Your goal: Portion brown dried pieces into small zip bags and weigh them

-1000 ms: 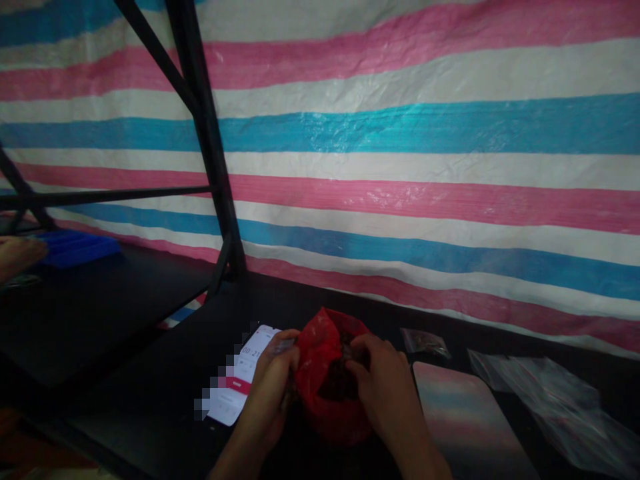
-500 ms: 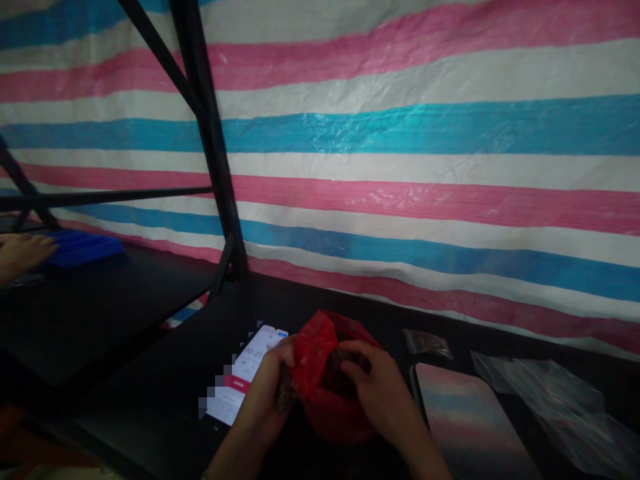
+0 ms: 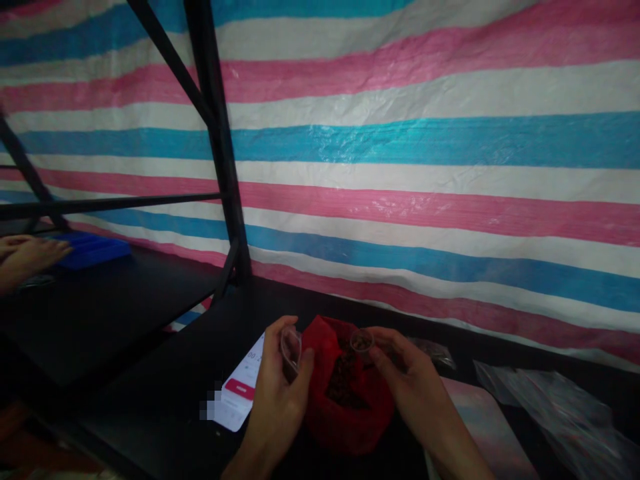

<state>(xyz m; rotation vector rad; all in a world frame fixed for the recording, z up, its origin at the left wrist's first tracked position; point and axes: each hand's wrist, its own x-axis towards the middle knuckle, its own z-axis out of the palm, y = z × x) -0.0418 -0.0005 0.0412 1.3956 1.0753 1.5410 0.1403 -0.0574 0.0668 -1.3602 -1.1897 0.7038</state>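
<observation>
The left hand (image 3: 280,393) pinches a clear bag (image 3: 291,349) open, just left of the red bag (image 3: 350,407). Right-hand (image 3: 415,393) fingers grip a small cup (image 3: 361,341) level above the red bag, keeping its dark bits (image 3: 343,383) from spilling.

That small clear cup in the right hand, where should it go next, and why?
Probably across to the small clear bag pinched open by the left hand: the right hand holds the small cup, seemingly filled, above the red bag.
</observation>
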